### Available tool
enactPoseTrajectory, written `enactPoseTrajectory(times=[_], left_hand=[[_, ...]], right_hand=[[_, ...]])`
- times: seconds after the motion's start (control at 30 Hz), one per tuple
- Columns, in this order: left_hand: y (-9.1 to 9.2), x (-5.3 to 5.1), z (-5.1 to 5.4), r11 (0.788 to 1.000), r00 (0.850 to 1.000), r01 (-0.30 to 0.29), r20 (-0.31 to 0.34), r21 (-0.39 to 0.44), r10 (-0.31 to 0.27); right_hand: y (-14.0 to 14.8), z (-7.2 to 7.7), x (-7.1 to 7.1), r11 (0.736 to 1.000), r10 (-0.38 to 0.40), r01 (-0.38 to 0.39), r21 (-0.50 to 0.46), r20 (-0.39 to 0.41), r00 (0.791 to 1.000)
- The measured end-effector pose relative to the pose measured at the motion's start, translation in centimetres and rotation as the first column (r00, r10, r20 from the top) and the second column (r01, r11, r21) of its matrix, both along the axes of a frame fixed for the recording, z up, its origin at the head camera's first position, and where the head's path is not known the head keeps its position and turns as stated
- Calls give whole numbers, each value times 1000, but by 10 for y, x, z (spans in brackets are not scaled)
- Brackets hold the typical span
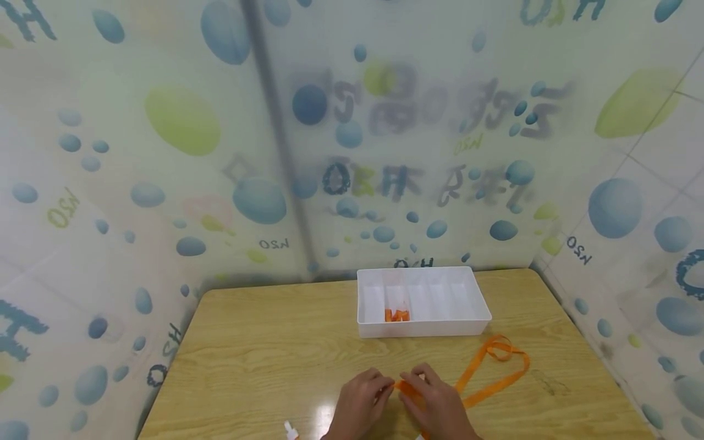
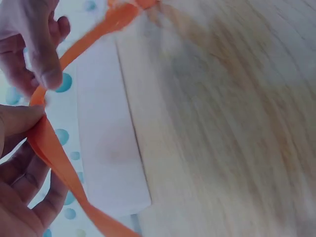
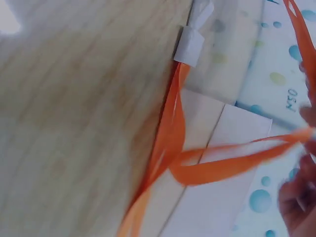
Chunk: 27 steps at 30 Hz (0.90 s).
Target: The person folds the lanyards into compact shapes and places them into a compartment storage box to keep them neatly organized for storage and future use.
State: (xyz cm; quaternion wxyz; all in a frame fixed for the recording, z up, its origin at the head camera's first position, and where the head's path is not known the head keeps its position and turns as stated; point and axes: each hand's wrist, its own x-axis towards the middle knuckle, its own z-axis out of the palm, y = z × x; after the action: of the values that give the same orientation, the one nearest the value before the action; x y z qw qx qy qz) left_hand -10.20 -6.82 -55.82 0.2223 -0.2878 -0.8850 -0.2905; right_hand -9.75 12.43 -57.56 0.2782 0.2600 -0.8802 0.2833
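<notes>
Orange ribbon (image 1: 495,388) at the near part of the table, strung between both hands and trailing right in a loose, twisted loop on the wood. Left hand (image 1: 360,397): thumb and fingertips pinching a folded stretch of it. Right hand (image 1: 437,403), just beside: thumb and fingers closed on the ribbon too, the tips near the left hand's but apart. A white sleeve-like piece (image 3: 189,47) sits around the ribbon, seen in the right wrist view. Beyond the hands, a white divided tray (image 1: 423,329); short orange pieces (image 1: 397,315) in its second compartment from the left, near the front wall. White-tipped object (image 1: 290,429) left of the hands, cut off by the frame. Wooden table (image 1: 258,348); behind it, a backdrop (image 1: 341,238) with blue and green spots.
</notes>
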Motion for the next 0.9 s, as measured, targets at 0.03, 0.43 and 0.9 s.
enactPoseTrajectory(times=[0.03,0.43,0.9], left_hand=[[1,0,3,1000,1000,-1,0,6,1],[10,3,16,997,973,-71,-218,21,74],[9,0,33,986,915,-160,-382,-41,132]], right_hand=[[0,2,-1,1000,3,-3,6,-42,999],[-7,13,-6,1000,3,-3,2,-243,970],[-11,35,-9,999,-43,43,-4,-191,981]])
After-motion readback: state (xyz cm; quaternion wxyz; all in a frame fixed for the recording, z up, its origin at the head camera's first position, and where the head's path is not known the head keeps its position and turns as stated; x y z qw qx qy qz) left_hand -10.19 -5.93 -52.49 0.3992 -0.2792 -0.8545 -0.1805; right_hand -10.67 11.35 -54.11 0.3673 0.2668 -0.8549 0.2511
